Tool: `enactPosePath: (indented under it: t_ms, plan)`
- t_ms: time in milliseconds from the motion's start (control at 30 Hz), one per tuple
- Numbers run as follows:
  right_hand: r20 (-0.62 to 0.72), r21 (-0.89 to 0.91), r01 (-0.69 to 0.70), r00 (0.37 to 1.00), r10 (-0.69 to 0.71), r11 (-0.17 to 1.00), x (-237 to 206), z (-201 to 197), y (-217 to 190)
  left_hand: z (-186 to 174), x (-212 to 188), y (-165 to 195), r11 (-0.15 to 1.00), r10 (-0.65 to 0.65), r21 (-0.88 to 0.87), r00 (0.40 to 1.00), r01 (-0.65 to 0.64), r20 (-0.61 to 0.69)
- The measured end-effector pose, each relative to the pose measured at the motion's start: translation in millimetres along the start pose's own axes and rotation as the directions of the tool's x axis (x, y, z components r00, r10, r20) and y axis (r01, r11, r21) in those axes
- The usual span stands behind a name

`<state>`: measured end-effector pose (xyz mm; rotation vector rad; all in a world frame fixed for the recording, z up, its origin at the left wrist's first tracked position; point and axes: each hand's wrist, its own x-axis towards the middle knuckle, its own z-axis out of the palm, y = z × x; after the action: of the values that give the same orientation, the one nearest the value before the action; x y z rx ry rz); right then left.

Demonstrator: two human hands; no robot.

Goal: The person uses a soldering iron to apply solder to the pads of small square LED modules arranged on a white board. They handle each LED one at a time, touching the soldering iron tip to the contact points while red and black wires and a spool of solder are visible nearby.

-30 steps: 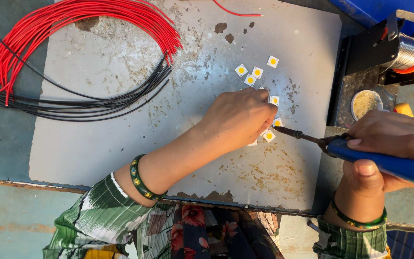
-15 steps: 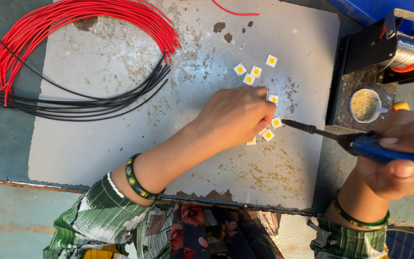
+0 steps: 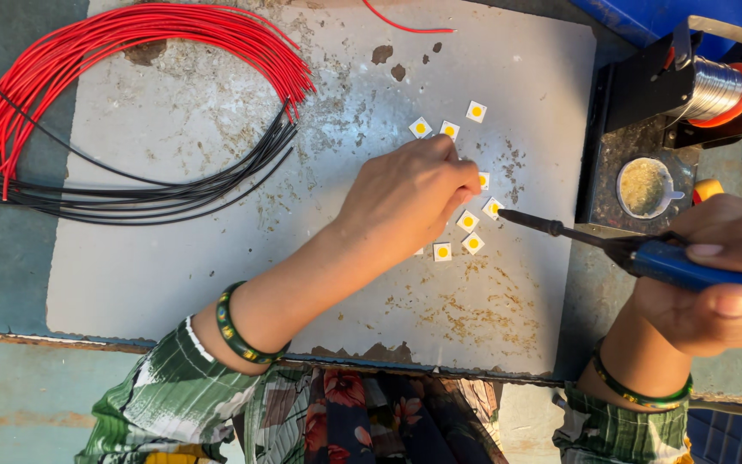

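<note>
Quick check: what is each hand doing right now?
Left hand: fingers curled down on the small white squares; grip hidden.
Right hand: closed around the blue-handled soldering iron.

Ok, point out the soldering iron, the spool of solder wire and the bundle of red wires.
soldering iron (image 3: 689, 268), head view, on the blue handle.
spool of solder wire (image 3: 716, 88), head view, on the silver windings.
bundle of red wires (image 3: 122, 43), head view, on the top of the arc.
</note>
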<state>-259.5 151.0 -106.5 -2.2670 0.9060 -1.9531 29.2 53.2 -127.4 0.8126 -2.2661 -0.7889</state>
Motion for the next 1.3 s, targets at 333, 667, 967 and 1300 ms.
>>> enactPosePath:
  t_ms: [333, 667, 967, 1300]
  plan:
    - [-0.011, -0.035, -0.105, 0.994, 0.105, 0.994, 12, 33, -8, -10, 1, -7, 0.995, -0.097, 0.043, 0.982, 0.091, 0.162]
    - [0.049, -0.07, -0.207, 0.976, 0.211, 0.976, 8, 39, -16, -12, 0, -8, 0.996, -0.067, 0.066, 0.982, 0.057, 0.175]
    - [0.048, -0.094, -0.205, 0.976, 0.21, 0.974, 4, 39, -18, -8, -1, -8, 0.995, -0.072, 0.08, 0.982, 0.058, 0.176]
    - [0.164, -0.141, -0.072, 0.982, 0.095, 0.987, 3, 32, -12, -8, -1, -7, 0.988, -0.132, 0.109, 0.967, 0.11, 0.219]
